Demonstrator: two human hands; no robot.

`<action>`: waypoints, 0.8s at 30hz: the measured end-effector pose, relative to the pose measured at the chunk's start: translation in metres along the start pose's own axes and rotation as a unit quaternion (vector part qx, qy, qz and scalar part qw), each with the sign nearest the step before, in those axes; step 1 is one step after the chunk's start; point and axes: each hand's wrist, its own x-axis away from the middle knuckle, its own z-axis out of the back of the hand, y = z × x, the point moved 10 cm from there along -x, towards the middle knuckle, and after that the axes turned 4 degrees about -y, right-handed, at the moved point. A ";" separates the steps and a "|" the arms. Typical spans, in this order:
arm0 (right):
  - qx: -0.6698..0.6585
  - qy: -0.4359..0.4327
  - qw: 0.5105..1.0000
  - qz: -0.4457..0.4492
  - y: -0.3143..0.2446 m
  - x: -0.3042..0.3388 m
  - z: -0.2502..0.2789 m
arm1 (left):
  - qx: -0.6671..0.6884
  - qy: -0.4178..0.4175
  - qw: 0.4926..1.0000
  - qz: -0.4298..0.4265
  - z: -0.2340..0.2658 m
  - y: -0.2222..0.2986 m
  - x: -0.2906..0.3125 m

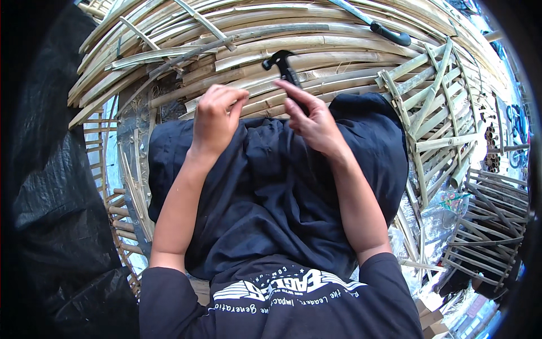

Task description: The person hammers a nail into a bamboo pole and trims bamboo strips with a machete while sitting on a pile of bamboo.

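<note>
My right hand [316,124] holds a small black claw hammer [279,60] by its dark handle. The hammer's head points up and away from me, and part of the handle is hidden by my fingers. To the left, my left hand [213,116] is raised with its fingers curled in against the thumb. What it pinches, if anything, is too small or hidden to make out. Both hands are over my dark-clothed lap, apart from each other. Just beyond them lie long split bamboo slats [248,66] in a wide layer.
A blue bar with a curved black grip [390,35] rests on the far slats. Crossed bamboo strips form a lattice [437,96] on the right, with a slatted bamboo frame [488,226] farther down. Black plastic sheeting [56,169] covers the left side, beside a ladder-like bamboo row [121,220].
</note>
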 end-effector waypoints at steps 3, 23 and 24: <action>-0.073 0.032 0.996 0.037 -0.022 0.005 0.015 | 0.081 0.048 0.993 0.069 -0.012 -0.030 -0.031; -0.097 0.149 0.983 0.036 -0.027 -0.005 0.063 | 0.146 0.213 0.966 0.008 -0.139 -0.096 -0.145; -0.100 0.154 0.982 0.033 -0.028 -0.005 0.064 | 0.166 0.227 0.959 0.025 -0.138 -0.100 -0.146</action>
